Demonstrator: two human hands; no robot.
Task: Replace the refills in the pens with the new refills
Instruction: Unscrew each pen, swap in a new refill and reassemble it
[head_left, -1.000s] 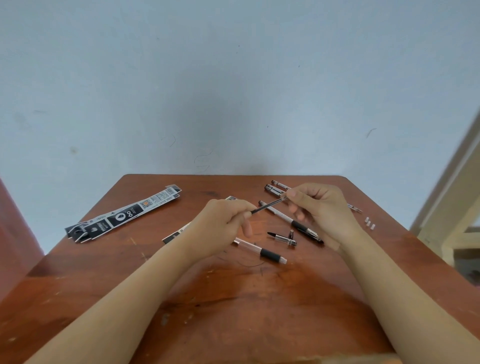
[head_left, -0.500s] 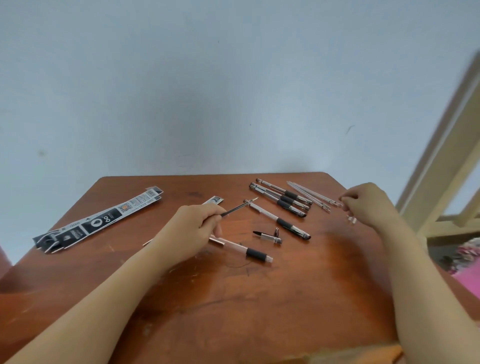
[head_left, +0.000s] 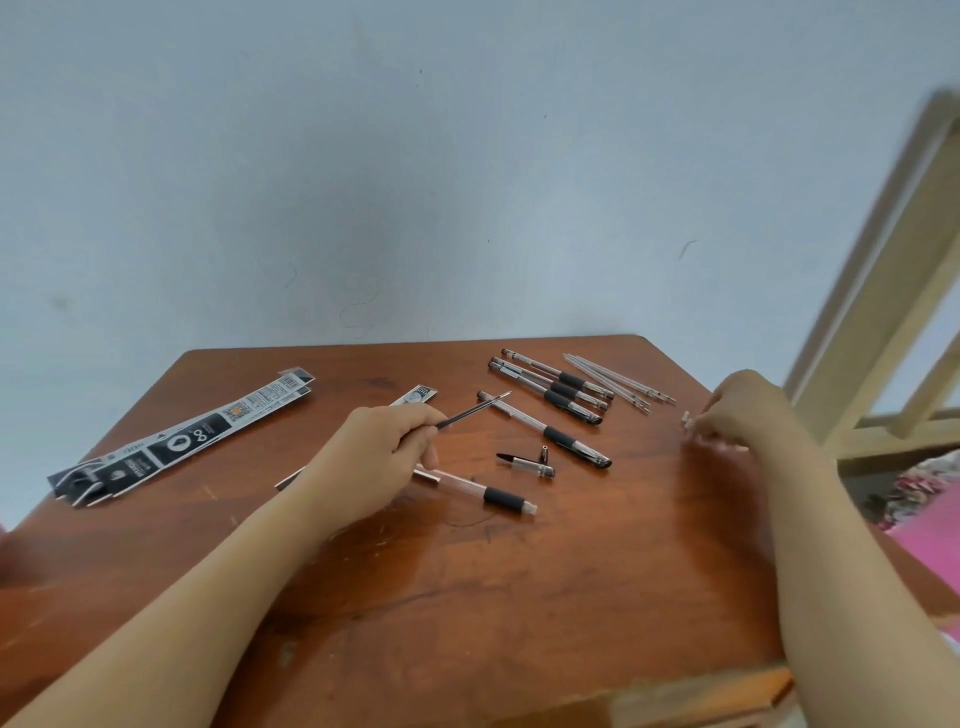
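Parted since a second ago, your hands now work separately. Your left hand (head_left: 379, 452) pinches the new refill (head_left: 474, 410) above the table, tip pointing away. Keep it level for the open barrel (head_left: 478, 491) just below. Your right hand (head_left: 748, 415) has swung out beside the small white caps (head_left: 687, 420), fingers curled; blur hides whether it grips anything.
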